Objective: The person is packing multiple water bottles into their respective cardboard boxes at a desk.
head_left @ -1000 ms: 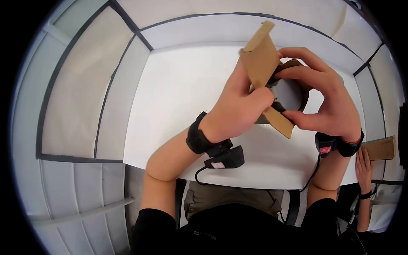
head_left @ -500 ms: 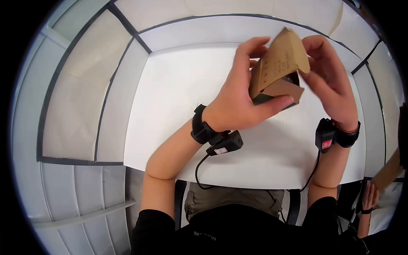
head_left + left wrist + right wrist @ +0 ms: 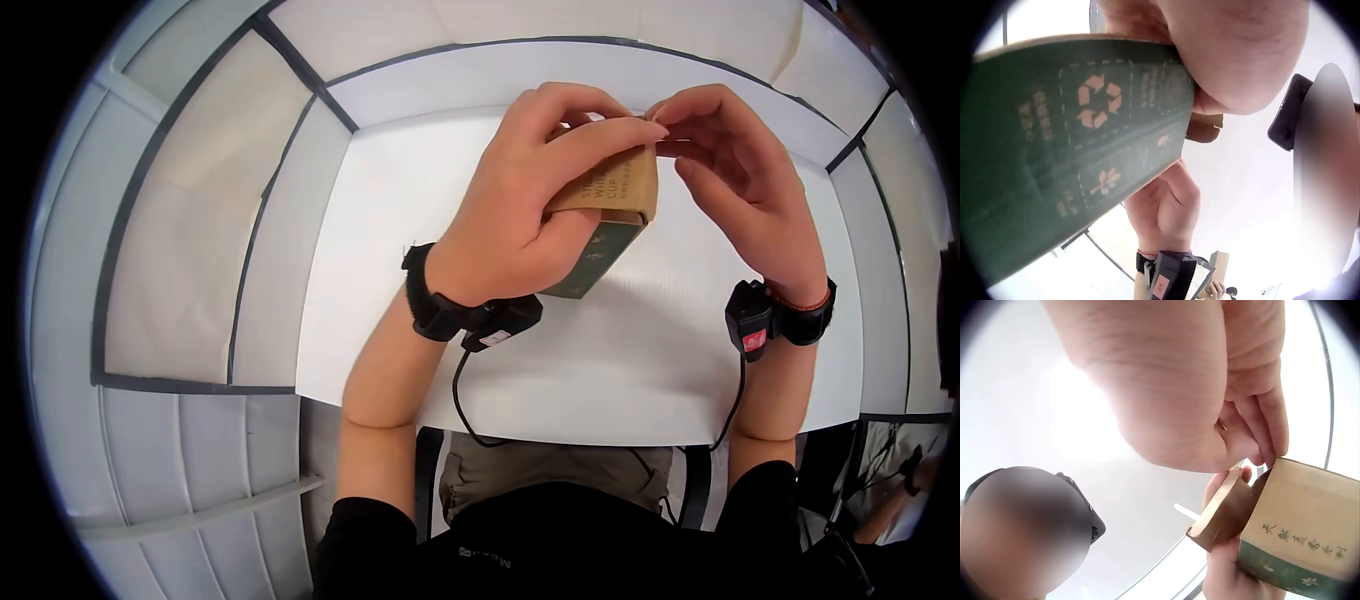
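A brown and green cardboard box (image 3: 598, 250) is tilted above the white table. My left hand (image 3: 530, 200) grips it from the left, fingers over the top and thumb along its near side. The left wrist view shows the green side (image 3: 1104, 137) with a recycling mark. At the box's right end, my right hand (image 3: 750, 195) has curved fingers with tips at the edge, its thumb held apart from them. In the right wrist view, a brown flap (image 3: 1222, 512) sticks out from the open end beside the fingers (image 3: 1272, 419). The inside is mostly hidden.
Light panels with dark edges enclose the white table (image 3: 400, 350) at the left, back and right. Black cables hang from both wrist cameras. At the lower right is part of another person (image 3: 890, 515); a carton (image 3: 1218, 265) shows near someone in the left wrist view.
The box has turned and shifted left, its printed and green sides now facing the head camera. My left fingers have come over its top. The other person's carton has left the head view.
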The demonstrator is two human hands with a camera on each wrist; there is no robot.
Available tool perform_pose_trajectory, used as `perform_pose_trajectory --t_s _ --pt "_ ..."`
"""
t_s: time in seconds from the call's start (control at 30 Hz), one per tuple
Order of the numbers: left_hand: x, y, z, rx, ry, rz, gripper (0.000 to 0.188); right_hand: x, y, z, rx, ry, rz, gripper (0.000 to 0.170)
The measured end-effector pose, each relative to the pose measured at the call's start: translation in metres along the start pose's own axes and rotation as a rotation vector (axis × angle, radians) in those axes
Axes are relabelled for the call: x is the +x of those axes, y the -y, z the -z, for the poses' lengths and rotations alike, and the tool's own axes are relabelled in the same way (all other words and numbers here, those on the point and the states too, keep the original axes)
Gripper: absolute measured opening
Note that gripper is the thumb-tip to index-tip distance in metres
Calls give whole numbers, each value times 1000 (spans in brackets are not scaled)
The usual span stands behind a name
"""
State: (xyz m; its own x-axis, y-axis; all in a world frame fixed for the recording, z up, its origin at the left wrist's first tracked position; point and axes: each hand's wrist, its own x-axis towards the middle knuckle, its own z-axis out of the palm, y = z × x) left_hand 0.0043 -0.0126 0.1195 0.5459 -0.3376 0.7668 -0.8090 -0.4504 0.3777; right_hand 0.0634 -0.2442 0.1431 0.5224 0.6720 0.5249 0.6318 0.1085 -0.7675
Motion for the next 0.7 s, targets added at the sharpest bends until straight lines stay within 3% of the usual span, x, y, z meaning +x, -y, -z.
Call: perform_pose_trajectory --t_s 0.2,0.57,0.7 --pt "-1 -1 14 154 90 -29 56 1 -1 -4 60 33 20 50" --pt "-5 0 13 119 112 30 49 3 6 -5 -101 88 22 37" --pt "-2 -5 18 295 164 -34 51 2 4 -6 -210 103 45 36"
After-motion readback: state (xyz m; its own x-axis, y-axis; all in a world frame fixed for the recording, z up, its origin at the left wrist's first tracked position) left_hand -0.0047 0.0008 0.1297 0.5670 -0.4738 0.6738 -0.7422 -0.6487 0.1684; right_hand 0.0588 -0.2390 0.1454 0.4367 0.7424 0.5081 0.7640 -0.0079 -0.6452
